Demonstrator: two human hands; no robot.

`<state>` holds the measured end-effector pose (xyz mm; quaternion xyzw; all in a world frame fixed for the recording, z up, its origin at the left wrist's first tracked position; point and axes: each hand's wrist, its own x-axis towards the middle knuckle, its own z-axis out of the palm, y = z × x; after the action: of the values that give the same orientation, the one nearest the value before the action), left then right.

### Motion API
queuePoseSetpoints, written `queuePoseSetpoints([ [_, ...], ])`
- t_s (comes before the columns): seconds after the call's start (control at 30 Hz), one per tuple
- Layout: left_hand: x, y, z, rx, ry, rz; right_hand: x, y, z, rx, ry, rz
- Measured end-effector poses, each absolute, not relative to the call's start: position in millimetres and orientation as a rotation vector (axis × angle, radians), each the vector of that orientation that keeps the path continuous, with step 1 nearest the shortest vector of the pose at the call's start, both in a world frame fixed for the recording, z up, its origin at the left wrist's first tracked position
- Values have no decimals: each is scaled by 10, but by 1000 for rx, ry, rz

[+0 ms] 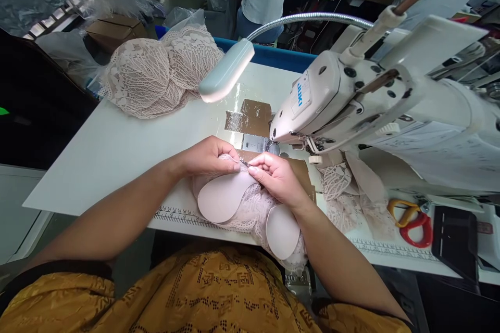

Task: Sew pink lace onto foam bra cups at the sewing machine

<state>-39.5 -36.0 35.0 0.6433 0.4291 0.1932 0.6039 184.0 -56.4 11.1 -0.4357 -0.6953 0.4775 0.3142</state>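
Note:
A pale pink lace bra (224, 199) lies at the table's front edge, the smooth insides of its two cups facing up. One cup hangs partly over the edge. My left hand (221, 156) is closed, pinching the bra's lace at its upper edge. Close beside it, my right hand (273, 173) is closed in a pinch on a small, dark, metal-looking piece (245, 163) against the fabric. Its kind is too small to make out. Both hands are just in front of the sewing machine's needle plate (253, 143).
The white sewing machine (312, 93) stands at right, with a lamp (226, 70) above the table. Stacked lace bras (156, 70) lie back left. At right are lace pieces (359, 192), scissors (416, 229) and a black phone-like object (455, 242). Two people sit beyond.

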Motion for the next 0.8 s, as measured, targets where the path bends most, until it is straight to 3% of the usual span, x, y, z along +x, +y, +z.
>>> queuePoseSetpoints([
  [0.2,-371,-364,244,1362,883,445,1842,-572,157,-1138,-1799,1374],
  [0.8,-335,-378,228,1287,842,412,1821,-568,124,-1130,-1827,1291],
])
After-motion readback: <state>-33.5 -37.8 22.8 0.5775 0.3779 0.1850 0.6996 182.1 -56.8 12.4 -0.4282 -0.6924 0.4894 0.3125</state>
